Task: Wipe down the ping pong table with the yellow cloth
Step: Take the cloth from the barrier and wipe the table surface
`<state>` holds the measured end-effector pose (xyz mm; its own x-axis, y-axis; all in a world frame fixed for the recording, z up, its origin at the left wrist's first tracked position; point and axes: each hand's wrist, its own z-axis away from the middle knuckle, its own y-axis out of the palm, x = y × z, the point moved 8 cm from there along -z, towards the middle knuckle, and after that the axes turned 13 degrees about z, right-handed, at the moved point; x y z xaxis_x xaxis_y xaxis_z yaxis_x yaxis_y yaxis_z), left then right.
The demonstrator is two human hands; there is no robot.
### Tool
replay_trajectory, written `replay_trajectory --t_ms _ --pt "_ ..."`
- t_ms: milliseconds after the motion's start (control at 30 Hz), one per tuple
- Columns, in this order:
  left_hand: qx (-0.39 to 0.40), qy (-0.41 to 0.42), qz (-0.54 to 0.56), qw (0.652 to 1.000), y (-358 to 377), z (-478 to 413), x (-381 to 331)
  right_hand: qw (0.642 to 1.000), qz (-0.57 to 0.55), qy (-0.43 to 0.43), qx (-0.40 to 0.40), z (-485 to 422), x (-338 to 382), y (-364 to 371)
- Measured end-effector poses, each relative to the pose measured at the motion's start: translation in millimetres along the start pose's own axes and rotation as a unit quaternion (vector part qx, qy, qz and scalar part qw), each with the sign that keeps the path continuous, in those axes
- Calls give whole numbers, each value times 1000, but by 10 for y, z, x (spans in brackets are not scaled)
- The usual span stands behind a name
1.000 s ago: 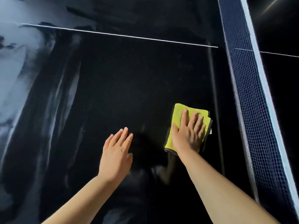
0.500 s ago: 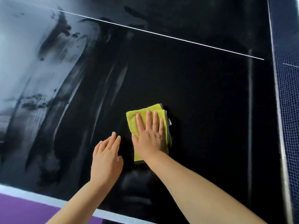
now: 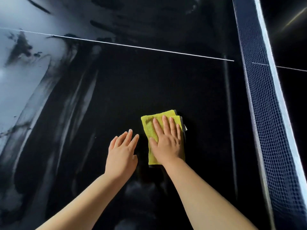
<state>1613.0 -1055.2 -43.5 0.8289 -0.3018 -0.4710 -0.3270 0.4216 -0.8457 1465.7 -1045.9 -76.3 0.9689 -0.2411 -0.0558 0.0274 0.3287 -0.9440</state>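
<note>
The yellow cloth (image 3: 150, 128) is lying folded flat on the table (image 3: 149, 83), a short way in from the net (image 3: 265, 113). I'm reading it as soft, light and limp, likely to bunch or skid on the glossy top, so it needs palm pressure rather than a pinch; holding across the middle of the fold looks best. The right hand (image 3: 167, 143) is pressing down on it, fingers spread and flat, covering most of it. The left hand (image 3: 122, 154) is resting flat on bare surface just beside, fingers together, gripping nothing. Grey streaks (image 3: 29, 83) are showing at left, so I'm judging that area unfinished.
</note>
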Motion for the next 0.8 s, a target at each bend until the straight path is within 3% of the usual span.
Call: replay_trajectory --t_ms 267,433,633,800 --pt "-4 59 57 997 404 -595 -761 989 1 145 -19 -293 -1895 -19" --pt "-21 52 82 995 449 -850 -886 969 0 247 -16 -429 -2844 -35" --pt "-68 -4 133 989 310 -872 -623 967 16 255 8 -559 -2704 -26" --pt "-122 -69 137 981 120 -747 -257 983 55 174 5 -789 -1835 -138"
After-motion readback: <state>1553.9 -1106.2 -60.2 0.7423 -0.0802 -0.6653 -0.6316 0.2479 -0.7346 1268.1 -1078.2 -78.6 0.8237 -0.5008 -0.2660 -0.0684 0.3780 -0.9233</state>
